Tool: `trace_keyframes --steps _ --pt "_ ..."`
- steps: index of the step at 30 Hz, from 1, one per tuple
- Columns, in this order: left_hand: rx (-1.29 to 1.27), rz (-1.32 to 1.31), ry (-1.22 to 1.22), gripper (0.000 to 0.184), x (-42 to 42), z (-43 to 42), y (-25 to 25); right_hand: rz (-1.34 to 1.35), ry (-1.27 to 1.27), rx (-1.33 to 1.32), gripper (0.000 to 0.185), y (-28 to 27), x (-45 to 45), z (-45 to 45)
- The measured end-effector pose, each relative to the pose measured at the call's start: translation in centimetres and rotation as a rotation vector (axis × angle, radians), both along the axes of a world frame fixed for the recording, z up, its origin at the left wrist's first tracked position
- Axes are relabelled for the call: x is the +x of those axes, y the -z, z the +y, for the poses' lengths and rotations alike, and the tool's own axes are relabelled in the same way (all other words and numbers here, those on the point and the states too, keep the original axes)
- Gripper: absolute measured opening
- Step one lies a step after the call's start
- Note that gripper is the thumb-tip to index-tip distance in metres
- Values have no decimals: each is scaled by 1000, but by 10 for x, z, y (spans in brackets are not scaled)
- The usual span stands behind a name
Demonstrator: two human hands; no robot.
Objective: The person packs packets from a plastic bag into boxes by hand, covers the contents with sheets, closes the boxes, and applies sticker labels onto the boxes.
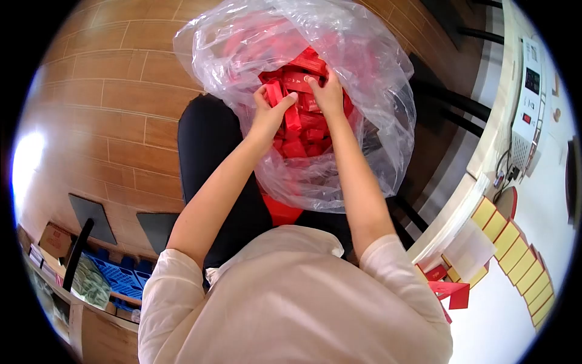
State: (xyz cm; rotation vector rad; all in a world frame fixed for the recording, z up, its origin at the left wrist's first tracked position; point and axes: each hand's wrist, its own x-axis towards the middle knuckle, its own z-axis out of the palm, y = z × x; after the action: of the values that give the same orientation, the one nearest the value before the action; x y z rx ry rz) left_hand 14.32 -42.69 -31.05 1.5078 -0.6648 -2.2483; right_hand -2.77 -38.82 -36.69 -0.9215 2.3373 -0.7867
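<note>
A large clear plastic bag (382, 91) stands open in front of my knees, filled with many small red packets (313, 134). Both of my hands reach into its mouth. My left hand (271, 109) has its thumb and fingers around a red packet (293, 119) at the left of the pile. On the right, my right hand (327, 91) pinches another red packet (296, 81) by its end, near the top of the pile. The lower parts of both packets lie against the other packets.
At the right, a white table (485, 327) bears a row of yellow boxes with red edges (521, 267), red folded card (459, 297) and a white machine (530, 103). Blue crates (118, 274) and a cardboard box (56, 240) stand at the lower left on wood-look flooring (121, 115).
</note>
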Motion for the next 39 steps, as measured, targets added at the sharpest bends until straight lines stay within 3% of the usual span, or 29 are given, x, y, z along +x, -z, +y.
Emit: trace_keyframes --steps 3,5,6,7,9,10,13,15,16,17,18,20,21,23,25,29,31,33,34,36,39 --pt "40 -24 -17 85 -3 -1 1 194 -105 28 68 39 -16 -24" --pt "-6 -80 7 77 -5 2 10 -261 290 410 66 26 -23 -52" --pt "11 -81 25 80 -6 -1 4 -455 397 304 53 31 -23 -61" --pt "15 -80 21 80 -5 -2 0 -453 395 308 53 33 -24 -62" --pt "1 -55 -12 86 -5 -5 -8 -558 415 488 36 18 -23 -65" --pt "2 -49 -14 86 -5 -6 -12 -673 436 384 28 11 -22 -59" --pt "-75 -134 43 86 -5 -4 -12 -752 411 269 28 -16 -21 -38" --pt "-317 -161 59 83 -5 4 3 -642 332 273 30 -45 -18 -17" --pt "-315 -158 52 83 -5 4 2 -429 83 305 31 -54 -21 -9" --pt "-509 -173 107 81 -4 5 1 -214 -165 330 33 -62 -23 -1" --pt "-702 -190 163 80 -3 6 -1 -212 -171 333 33 -81 -19 1" --pt "-742 -145 226 79 -3 9 -6 -570 -141 564 30 -121 -10 -6" --pt "-785 -97 293 79 -5 9 -8 -567 -141 564 30 -123 -10 -7" --pt "-710 -55 316 85 -8 12 -5 -916 -34 463 27 -122 -7 -13" --pt "-526 8 337 90 -8 10 -11 -897 -13 444 36 -106 3 -17" --pt "-614 -105 316 94 -5 4 -13 -998 177 337 61 -79 6 -41" --pt "-509 -161 224 94 -6 3 -9 -781 380 246 52 -35 -5 -49" --pt "-494 -188 224 93 -7 4 -6 -238 309 372 36 51 -40 -52" --pt "-502 -192 207 91 -8 4 -7 -97 294 378 35 68 -47 -60" --pt "-509 -202 190 90 -8 4 -4 -120 306 347 32 72 -51 -73" --pt "-472 -193 160 88 -9 5 2 -428 434 298 29 67 -54 -91"
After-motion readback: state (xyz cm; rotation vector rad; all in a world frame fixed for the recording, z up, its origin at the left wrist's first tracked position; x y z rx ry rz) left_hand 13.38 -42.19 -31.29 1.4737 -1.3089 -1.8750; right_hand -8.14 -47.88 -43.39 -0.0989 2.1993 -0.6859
